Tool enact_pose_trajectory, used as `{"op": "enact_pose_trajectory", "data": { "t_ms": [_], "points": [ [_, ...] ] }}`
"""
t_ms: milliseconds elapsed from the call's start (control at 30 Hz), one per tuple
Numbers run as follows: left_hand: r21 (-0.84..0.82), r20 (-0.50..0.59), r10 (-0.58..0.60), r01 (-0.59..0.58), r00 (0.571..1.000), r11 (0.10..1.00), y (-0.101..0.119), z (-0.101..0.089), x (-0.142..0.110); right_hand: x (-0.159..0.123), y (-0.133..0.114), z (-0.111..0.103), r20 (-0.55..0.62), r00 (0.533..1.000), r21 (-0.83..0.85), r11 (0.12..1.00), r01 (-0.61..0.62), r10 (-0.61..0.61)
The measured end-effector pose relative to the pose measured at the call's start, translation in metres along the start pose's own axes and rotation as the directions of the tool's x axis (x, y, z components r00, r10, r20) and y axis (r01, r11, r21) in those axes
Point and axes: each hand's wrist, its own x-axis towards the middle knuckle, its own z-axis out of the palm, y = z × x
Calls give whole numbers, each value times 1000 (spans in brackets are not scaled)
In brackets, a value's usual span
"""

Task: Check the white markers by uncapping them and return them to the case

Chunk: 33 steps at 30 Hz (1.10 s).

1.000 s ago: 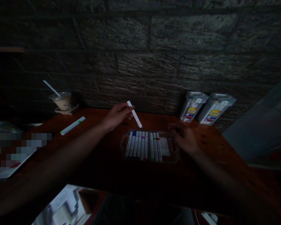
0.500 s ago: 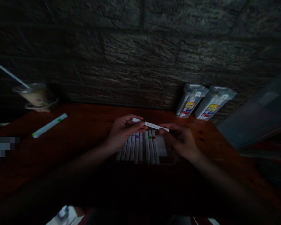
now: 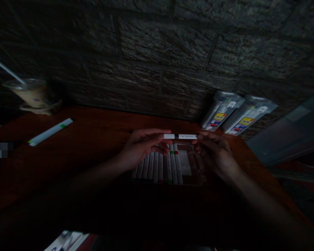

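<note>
L fingers (image 3: 159,138) and R fingers (image 3: 199,138) pinched opp. ends of a white marker (image 3: 186,136) w/ a dark band, held approx. level between them. Open clear marker case (image 3: 195,179) lay on the desk (image 3: 102,127) just below the fingers, w/ a row of white markers (image 3: 156,167) in it. Well left of L fingers: green-banded marker (image 3: 51,132) and, beyond it, a drink cup (image 3: 32,93) w/ straw. Beyond R fingers, to the right: 2 clear storage cases (image 3: 221,111) by the brick wall (image 3: 146,66).
</note>
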Motion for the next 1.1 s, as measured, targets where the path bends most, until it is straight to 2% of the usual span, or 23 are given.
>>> {"op": "enact_pose_trajectory", "data": {
  "t_ms": [233,500,867,1100],
  "points": [
    [-39,76,-6,9,997,999,0,1,0,0,-2,-1,33,999,21,1000,-16,16],
    [-39,88,-1,4,996,999,-2,-1,1,1,0,-4,54,998,120,992,-40,34],
    [-71,125,-107,116,986,991,1,-2,0,0,0,-3,84,996,70,998,8,-14],
    [-85,165,-105,120,981,989,1,-3,0,0,0,-4,97,995,75,997,1,-9]
  ]
}}
